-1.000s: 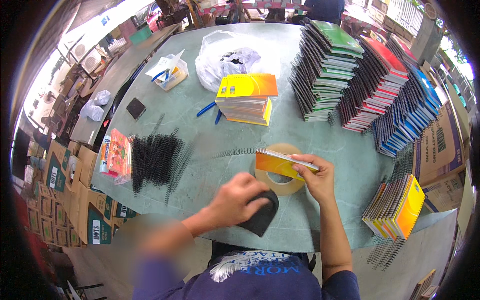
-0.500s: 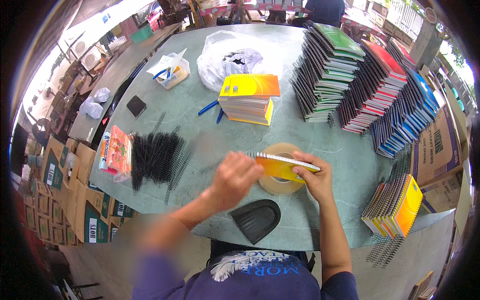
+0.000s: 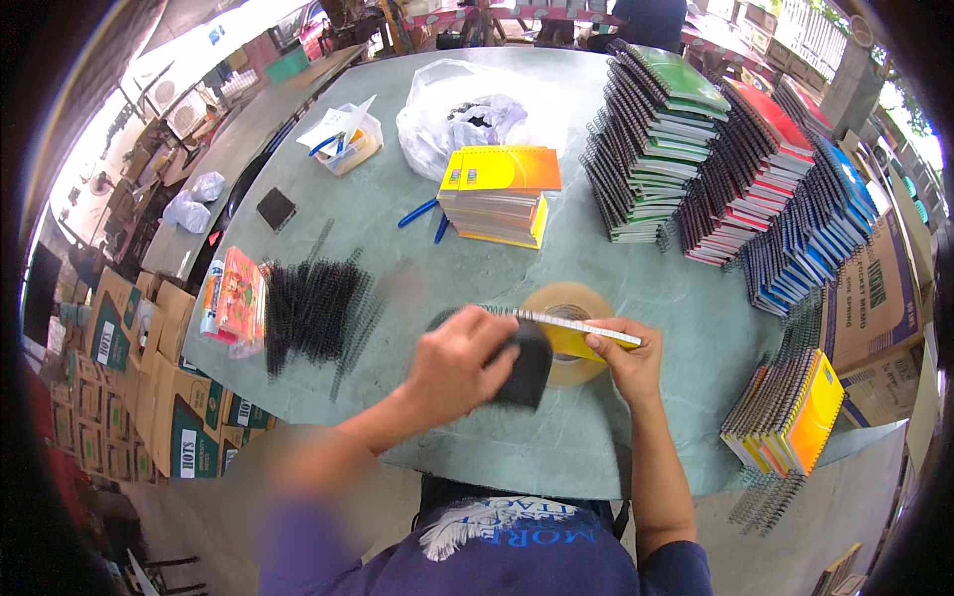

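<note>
My right hand [image 3: 630,358] pinches the right end of a small yellow notepad [image 3: 576,326], its punched white edge turned up. At the left end of that edge my left hand [image 3: 459,366] is closed, with its fingers around a curved black rubber pad [image 3: 522,375]. The pad hangs beside the notepad's left end. A bit of wire coil shows by the left fingertips, partly hidden. Under the notepad lies a wide roll of clear tape [image 3: 571,372]. Loose black spiral coils [image 3: 313,313] form a heap to the left.
A stack of yellow-orange notepads [image 3: 497,204] stands ahead, beside blue-handled pliers [image 3: 418,213]. Tall piles of green [image 3: 651,149], red [image 3: 745,179] and blue notebooks [image 3: 810,233] fill the right. Bound yellow notepads [image 3: 785,417] sit at the right edge. A plastic bag [image 3: 422,129] lies behind.
My left hand has picked up the black rubber pad from the table near me and brought it up to the notepad. The notepad has tilted so its punched edge faces up more.
</note>
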The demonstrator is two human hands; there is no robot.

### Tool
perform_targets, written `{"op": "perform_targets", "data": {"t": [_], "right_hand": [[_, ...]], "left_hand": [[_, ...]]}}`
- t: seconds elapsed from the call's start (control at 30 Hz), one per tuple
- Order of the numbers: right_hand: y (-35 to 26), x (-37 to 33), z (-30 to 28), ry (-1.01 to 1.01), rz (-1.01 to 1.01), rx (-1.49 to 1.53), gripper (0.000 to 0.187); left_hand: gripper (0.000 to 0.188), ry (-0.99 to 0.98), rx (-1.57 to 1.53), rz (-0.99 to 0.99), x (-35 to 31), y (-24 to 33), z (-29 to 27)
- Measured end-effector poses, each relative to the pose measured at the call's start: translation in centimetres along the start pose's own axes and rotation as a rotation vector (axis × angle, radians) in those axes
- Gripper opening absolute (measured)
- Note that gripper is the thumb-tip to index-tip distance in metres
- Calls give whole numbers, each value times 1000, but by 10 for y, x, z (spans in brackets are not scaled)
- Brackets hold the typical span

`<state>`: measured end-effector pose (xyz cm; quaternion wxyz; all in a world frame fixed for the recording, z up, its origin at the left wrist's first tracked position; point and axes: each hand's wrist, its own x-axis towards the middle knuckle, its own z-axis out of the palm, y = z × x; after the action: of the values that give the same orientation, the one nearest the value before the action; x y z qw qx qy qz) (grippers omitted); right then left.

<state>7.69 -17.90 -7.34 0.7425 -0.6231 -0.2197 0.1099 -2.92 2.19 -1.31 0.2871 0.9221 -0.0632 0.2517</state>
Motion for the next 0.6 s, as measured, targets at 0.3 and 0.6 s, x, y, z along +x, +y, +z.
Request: {"op": "perform_targets", "data": {"t": [0.3,0.6], "right_hand": [[5,-2,0,49,-63,-45,15],[4,-8,1,14,-98,-7,15]], "left_hand": [[27,-86,-11,75,-4,1,9],[30,155,9,113,22,15,-3]]}}
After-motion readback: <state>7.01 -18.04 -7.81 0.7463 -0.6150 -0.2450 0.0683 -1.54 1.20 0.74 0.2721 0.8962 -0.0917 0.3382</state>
